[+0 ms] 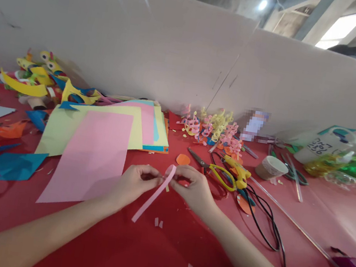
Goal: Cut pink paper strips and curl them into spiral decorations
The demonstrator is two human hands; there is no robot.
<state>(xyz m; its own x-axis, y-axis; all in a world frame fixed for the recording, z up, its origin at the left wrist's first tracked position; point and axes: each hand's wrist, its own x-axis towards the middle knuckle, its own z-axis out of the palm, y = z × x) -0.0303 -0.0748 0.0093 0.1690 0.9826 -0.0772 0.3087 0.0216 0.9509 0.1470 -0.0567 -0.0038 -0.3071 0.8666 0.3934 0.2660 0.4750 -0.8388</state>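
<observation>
A narrow pink paper strip (152, 199) is pinched between my two hands above the red table (133, 252). Its upper end curls over at the fingertips, while the lower end hangs free toward me. My left hand (137, 183) is closed on the strip from the left, thumb against fingers. From the right, my right hand (194, 189) pinches the curled end. The exact grip of the fingertips is partly hidden by the strip. Left of my hands lies a pink paper sheet (94, 156) on top of yellow sheets (58, 129).
Yellow-handled scissors (223, 178) and a yellow glue gun (241, 172) with a black cord lie right of my hands. Curled pink and yellow paper pieces (215, 128) stand behind. A paper cup (271, 167) is farther right. Coloured paper scraps (9, 166) lie at left.
</observation>
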